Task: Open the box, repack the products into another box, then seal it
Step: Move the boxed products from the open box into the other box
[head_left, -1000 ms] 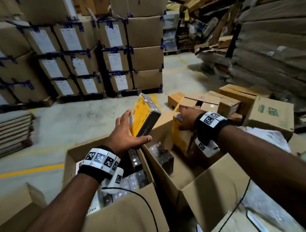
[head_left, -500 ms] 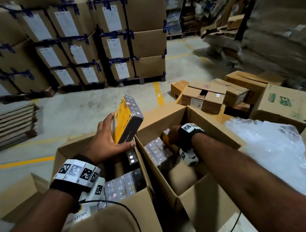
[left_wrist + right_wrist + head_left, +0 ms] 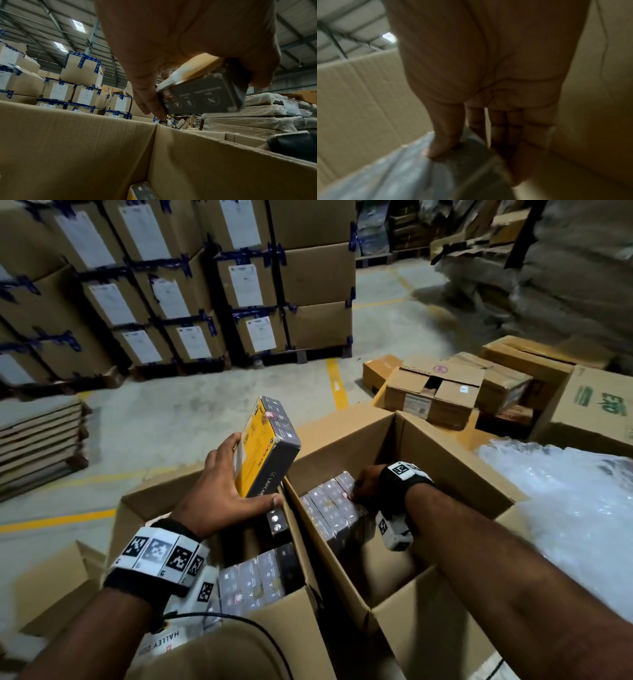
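Two open brown cartons stand side by side. Above the left carton (image 3: 144, 501), my left hand (image 3: 255, 474) grips a yellow and grey product box (image 3: 270, 440) (image 3: 202, 97), tilted, thumb under its lower end. Several grey product boxes (image 3: 257, 580) stand inside that carton. My right hand (image 3: 359, 487) (image 3: 474, 148) reaches into the right carton (image 3: 445, 460). There it pinches the last box in a row of grey product boxes (image 3: 329, 508), thumb on top and fingers down its far side. The near half of the right carton's floor is bare.
Bubble wrap (image 3: 565, 508) lies at the right. Small cartons (image 3: 445, 392) sit behind the right carton. Tall stacks of taped cartons (image 3: 205, 302) stand across the floor, and flat cardboard sheets (image 3: 37, 440) are piled at the left. A white box (image 3: 164, 642) lies near my left wrist.
My right hand lowered its yellow box into the right carton and set it at the end of the row. My left hand kept its box above the left carton.
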A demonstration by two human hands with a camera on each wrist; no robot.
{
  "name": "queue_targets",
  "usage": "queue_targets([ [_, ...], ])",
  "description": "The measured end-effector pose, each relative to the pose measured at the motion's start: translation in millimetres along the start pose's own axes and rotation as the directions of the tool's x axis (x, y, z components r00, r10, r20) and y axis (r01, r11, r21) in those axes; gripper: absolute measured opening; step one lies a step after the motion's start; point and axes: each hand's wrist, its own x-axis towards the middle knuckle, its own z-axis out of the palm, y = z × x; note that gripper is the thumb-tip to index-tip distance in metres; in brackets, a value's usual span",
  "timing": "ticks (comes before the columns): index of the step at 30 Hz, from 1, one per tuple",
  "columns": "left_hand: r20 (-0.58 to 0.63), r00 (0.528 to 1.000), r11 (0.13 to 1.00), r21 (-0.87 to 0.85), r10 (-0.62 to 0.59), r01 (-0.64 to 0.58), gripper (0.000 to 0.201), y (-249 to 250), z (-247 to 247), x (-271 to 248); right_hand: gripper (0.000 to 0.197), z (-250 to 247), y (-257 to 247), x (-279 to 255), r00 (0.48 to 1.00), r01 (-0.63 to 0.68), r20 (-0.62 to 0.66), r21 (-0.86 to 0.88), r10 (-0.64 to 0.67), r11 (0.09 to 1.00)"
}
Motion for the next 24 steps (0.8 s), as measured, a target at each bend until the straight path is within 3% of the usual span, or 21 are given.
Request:
queue_targets([
  [3, 0.022, 1.0, 1.0, 0.0, -0.002, 0.002, 0.14, 5.2, 2.1, -1.2, 0.092, 5.8, 7.6, -3.0, 0.991, -0.068, -0.115, -0.039, 0.063, 0.997],
  [7, 0.016, 1.0, 1.0, -0.019, 0.005, -0.005, 0.139, 14.0, -0.4, -4.5, 0.046, -11.3, -5.6, -30.1, 0.947, -0.002, -0.321, -0.096, -0.029, 0.995],
  [9, 0.017, 1.0, 1.0, -0.012, 0.012, -0.012, 0.135, 17.0, -0.2, -6.5, 0.034, -30.1, -19.9, -47.1, 0.899, 0.035, -0.431, -0.115, -0.081, 0.993],
  [11, 0.018, 0.999, 0.999, -0.01, 0.034, -0.033, 0.133, 19.6, 0.8, -7.6, 0.027, -48.9, -32.4, -66.8, 0.809, 0.156, -0.568, -0.038, -0.15, 0.987],
  [12, 0.023, 0.999, 0.999, -0.009, 0.044, -0.044, 0.132, 20.8, 1.7, -7.2, 0.028, -56.5, -37.4, -78.3, 0.764, 0.284, -0.618, 0.066, -0.184, 0.957],
  [13, 0.032, 0.998, 0.998, -0.003, 0.055, -0.055, 0.13, 22.1, 2.8, -6.5, 0.034, -62.0, -41.3, -92.2, 0.758, 0.421, -0.622, 0.236, -0.197, 0.876],
  [14, 0.043, 0.997, 0.998, 0.012, 0.068, -0.069, 0.13, 23.7, 4.6, -5.2, 0.04, -65.9, -44.9, -106.0, 0.79, 0.521, -0.573, 0.443, -0.216, 0.73],
  [15, 0.054, 0.995, 0.996, 0.037, 0.083, -0.085, 0.13, 25.7, 6.5, -3.7, 0.048, -69.8, -48.7, -121.2, 0.832, 0.538, -0.497, 0.617, -0.247, 0.574],
  [16, 0.065, 0.993, 0.993, 0.066, 0.098, -0.103, 0.131, 28.1, 8.4, -1.9, 0.056, -72.3, -51.1, -134.0, 0.865, 0.501, -0.419, 0.725, -0.275, 0.473],
  [18, 0.075, 0.99, 0.986, 0.107, 0.119, -0.126, 0.136, 33.1, 13.2, 1.9, 0.062, -73.2, -53.0, -146.9, 0.886, 0.459, -0.346, 0.745, -0.309, 0.484],
  [21, 0.077, 0.987, 0.977, 0.153, 0.139, -0.15, 0.142, 42.1, 20.5, 5.8, 0.058, -68.9, -45.6, -142.2, 0.859, 0.511, -0.407, 0.638, -0.311, 0.576],
  [24, 0.162, 0.971, 0.962, 0.18, 0.175, -0.204, 0.139, 48.7, 22.8, 4.4, 0.058, -73.5, -31.2, -138.4, 0.863, 0.494, -0.427, 0.597, -0.271, 0.632],
])
